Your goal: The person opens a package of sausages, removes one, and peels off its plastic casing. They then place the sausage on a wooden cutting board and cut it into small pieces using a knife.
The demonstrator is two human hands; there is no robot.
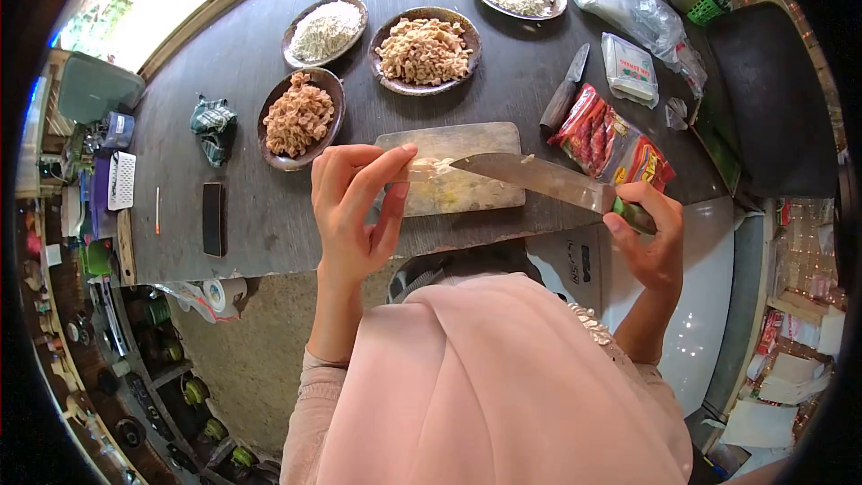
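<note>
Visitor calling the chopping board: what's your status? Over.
Right hand gripping knife over chopping board. Left hand by the knife's tip, its grip unclear. Pale food at the tip. Red packet near the right hand, off the board.

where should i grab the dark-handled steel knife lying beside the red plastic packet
Grip the dark handle of the steel knife, probably from the near left: the handle end lies nearer the camera, the blade points away, and the red plastic packet crowds the handle's right side.
</note>
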